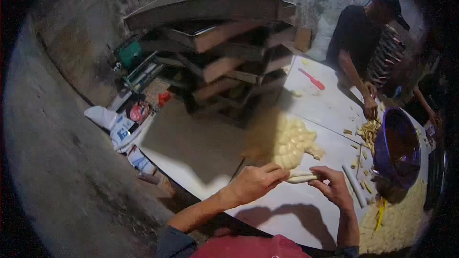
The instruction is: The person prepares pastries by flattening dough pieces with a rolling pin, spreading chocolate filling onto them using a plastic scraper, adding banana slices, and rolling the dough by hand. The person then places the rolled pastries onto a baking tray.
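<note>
A pale, folded strip of dough point(301, 177) stretches between my two hands above the white table point(296, 205). The fingers of my left hand point(258, 181) are closed on its left end. At its right end, my right hand point(333, 185) pinches it between thumb and fingers. Just beyond the strip lies a cluster of smooth, rounded dough pieces point(289, 141), partly in shadow, with a flatter scrap of dough point(315, 151) at its right side.
Stacked trays point(224, 9) rise at the back left. A purple basin point(399, 148) stands to the right, beside a grey rod point(354, 186) and cut pieces point(369, 134). A red spatula-like tool point(311, 79) lies farther back. Across the table, a person point(358, 43) handles the pieces.
</note>
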Demonstrator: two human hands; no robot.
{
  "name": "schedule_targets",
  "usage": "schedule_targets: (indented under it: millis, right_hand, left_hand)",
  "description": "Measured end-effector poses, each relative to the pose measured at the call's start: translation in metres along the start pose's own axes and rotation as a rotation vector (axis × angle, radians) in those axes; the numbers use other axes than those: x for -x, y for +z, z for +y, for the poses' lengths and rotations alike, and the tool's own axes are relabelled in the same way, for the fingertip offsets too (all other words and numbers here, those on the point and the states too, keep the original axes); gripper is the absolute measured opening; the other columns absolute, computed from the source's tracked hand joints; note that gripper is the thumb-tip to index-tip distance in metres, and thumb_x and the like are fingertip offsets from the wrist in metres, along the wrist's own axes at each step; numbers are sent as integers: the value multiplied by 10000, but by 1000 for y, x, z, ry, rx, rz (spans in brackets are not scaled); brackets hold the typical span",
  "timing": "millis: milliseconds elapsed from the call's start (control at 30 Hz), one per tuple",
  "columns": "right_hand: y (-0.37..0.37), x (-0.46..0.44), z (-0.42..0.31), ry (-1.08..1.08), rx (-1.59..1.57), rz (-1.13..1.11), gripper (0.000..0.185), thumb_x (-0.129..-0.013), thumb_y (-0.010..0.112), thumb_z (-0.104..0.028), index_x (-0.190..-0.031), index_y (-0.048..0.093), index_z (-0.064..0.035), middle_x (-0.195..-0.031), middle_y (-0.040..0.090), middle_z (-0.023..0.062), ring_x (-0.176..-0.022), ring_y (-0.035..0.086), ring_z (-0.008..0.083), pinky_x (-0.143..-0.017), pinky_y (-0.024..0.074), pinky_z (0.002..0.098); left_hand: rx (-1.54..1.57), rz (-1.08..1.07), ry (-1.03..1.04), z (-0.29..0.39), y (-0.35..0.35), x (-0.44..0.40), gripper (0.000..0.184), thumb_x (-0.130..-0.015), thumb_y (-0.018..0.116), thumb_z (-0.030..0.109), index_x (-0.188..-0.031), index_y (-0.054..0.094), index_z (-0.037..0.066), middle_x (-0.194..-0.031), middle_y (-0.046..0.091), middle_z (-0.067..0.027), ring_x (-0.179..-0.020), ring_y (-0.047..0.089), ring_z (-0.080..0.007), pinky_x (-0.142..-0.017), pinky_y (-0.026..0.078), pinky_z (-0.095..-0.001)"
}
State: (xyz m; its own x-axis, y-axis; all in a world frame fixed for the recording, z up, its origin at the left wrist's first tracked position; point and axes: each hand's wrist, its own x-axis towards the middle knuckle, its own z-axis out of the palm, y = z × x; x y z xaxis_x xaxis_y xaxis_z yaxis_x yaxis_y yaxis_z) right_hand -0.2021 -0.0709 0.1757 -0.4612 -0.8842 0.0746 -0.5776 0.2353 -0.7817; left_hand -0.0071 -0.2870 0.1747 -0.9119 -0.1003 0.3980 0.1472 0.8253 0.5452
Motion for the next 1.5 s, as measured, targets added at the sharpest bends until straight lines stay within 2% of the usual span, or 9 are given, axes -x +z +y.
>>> schedule_targets:
  millis: [500, 667, 800, 967, 1100, 1200, 1267, 1367, 1500]
  right_hand:
    - [12, -207, -270, -588, 403, 444, 377, -724, 880, -101, -1067, 725, -128, -885, 737, 60, -784, 723, 248, -700, 555, 357]
    - [-34, -282, -320, -711, 482, 572, 279, -807, 857, -181, -1030, 712, -100, -839, 726, 81, -745, 720, 226, -664, 544, 357]
    - [-55, -361, -341, -602, 608, 631, 224, -874, 780, -292, -933, 697, -92, -749, 711, 148, -715, 741, 311, -645, 558, 422]
    - [-60, -474, -334, -349, 905, 522, 377, -853, 736, -403, -859, 761, -27, -784, 730, 206, -774, 747, 378, -699, 580, 495]
    - [-47, -507, -316, -143, 1122, -78, 553, -967, 607, -488, -910, 761, 40, -891, 724, 298, -892, 737, 431, -795, 591, 507]
    - [-49, -526, -314, -44, 1137, 76, 517, -1012, 560, -487, -968, 771, -17, -867, 737, 227, -777, 727, 391, -723, 579, 484]
    - [-66, -564, -296, -154, 1093, 96, 429, -1010, 588, -446, -1071, 750, -54, -868, 739, 187, -825, 736, 340, -684, 589, 457]
    - [-51, -574, -326, 161, 876, -62, 523, -984, 616, -494, -1318, 618, -91, -1047, 737, 158, -900, 735, 280, -615, 657, 381]
    - [-20, -607, -286, -24, 910, -131, 320, -836, 639, -202, -1055, 708, 20, -945, 741, 217, -822, 749, 350, -693, 641, 470]
  left_hand:
    - [-86, 66, 415, -76, -374, -112, 352, -833, 716, -4, -1176, 732, 72, -1128, 722, -133, -1043, 714, -317, -903, 587, -382]
    - [-209, 77, 392, -101, -445, -208, 311, -879, 745, 32, -1186, 746, 83, -1095, 757, -89, -1007, 722, -194, -906, 589, -338]
    - [-282, 97, 271, -129, -466, -287, 303, -884, 768, 95, -1185, 746, 87, -1072, 769, -103, -1017, 721, -175, -894, 578, -331]
    - [-887, 277, 54, -182, -441, -366, 340, -933, 644, 138, -1273, 649, 126, -1185, 679, -181, -1063, 695, -398, -888, 582, -483]
    - [-950, 69, -178, -206, -446, -364, 401, -893, 658, 194, -1292, 655, 154, -1284, 666, -142, -1153, 670, -367, -978, 548, -457]
    - [-869, -132, -228, -183, -495, -319, 598, -867, 738, 346, -1406, 614, 121, -1421, 613, -138, -1332, 567, -306, -1120, 452, -429]
    - [-817, -49, -116, -187, -529, -290, 692, -872, 760, 475, -1438, 583, 120, -1378, 622, -174, -1265, 600, -314, -1102, 462, -413]
    - [-647, 274, -87, -205, -552, -239, 671, -891, 737, 460, -1430, 588, 88, -1368, 634, -201, -1230, 637, -358, -1014, 539, -491]
    - [-375, 264, -12, -232, -581, -189, 638, -919, 734, 413, -1434, 581, 70, -1267, 667, -222, -1134, 687, -321, -952, 573, -425]
